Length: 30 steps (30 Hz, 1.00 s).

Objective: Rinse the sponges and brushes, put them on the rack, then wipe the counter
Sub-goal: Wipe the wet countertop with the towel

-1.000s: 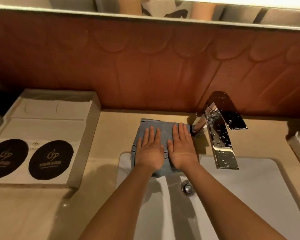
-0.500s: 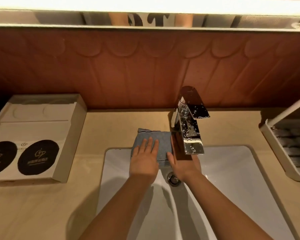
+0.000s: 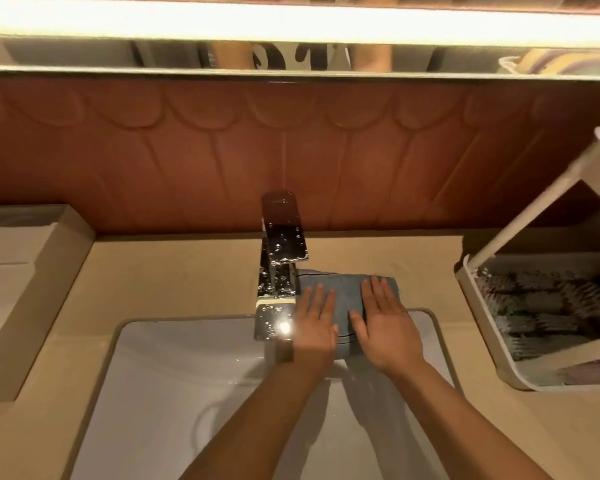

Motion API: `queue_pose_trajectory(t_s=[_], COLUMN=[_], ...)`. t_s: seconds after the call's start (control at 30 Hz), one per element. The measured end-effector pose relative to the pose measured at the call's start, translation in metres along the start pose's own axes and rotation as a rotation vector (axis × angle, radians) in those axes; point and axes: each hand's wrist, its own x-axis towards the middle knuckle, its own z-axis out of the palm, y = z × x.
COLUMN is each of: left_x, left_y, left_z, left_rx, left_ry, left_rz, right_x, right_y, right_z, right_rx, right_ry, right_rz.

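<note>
The cloth [image 3: 343,293] lies on the counter [image 3: 174,271] across the back rim of the sink [image 3: 146,375], just right of the faucet [image 3: 282,265]; the left hand [image 3: 317,322] and the right hand [image 3: 386,329] rest flat on it. The rack [image 3: 489,327] stands far right, the box [image 3: 32,292] far left.

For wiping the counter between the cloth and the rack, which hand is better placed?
Probably the right hand: it lies flat on the cloth on the side nearer the rack, with bare counter beside it. The left hand lies beside the faucet, farther away.
</note>
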Motion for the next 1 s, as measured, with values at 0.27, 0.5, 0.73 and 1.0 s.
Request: queue_pose_trajectory(t_s=[0.27,0.5,0.73,1.0], left_x=[0.033,0.052,0.073,0.095], left_y=[0.011,0.01,0.01,0.01], left_z=[-0.015,-0.008,-0.011,-0.014], left_rx=[0.109,0.037,-0.005,0.006], left_ry=[-0.029,0.05,0.137,0.218], left_rz=[-0.086,-0.126,-0.129,-0.123], right_x=[0.043,0.056,0.076,0.103], right_y=[-0.001,0.003,0.009,0.022], right_z=[-0.002,0.006,0.0,0.002], right_rx=[0.011,0.046,0.077,0.131], right_ry=[-0.08,-0.006,0.05,0.173], right_rz=[0.076,0.057,0.007,-0.011])
